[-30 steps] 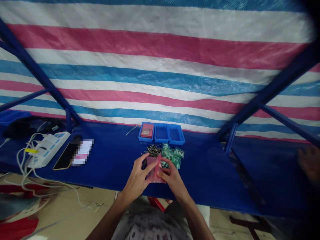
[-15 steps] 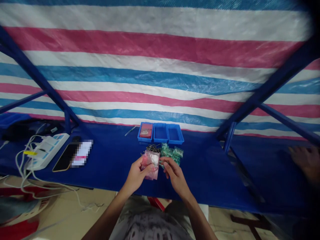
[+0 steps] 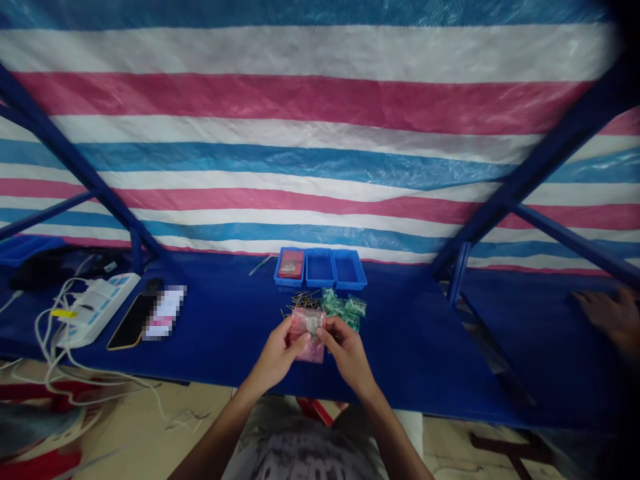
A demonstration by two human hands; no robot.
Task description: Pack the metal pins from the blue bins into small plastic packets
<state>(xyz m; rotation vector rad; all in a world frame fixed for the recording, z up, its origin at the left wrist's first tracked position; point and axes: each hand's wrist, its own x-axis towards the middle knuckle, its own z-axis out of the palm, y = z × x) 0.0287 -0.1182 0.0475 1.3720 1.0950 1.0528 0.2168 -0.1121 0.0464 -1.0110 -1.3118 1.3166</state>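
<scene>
A pink translucent plastic bag is held up in front of me over the near part of the blue table. My left hand grips its left side, thumb across the front. On its right edge my right hand pinches the bag near the top. Something pale shows inside the bag, too blurred to name. Just beyond lie a pile of dark and brassy screws and several small green packets, partly hidden by the bag and my right hand.
Three joined blue trays stand at the back; the left one holds a red packet. A pen-like stick lies beside them. To the left are a phone and a power strip with cables. Another person's hand rests far right.
My right hand has moved left from beside the bag and now pinches its right edge. The left hand keeps its hold. The view has shifted slightly.
</scene>
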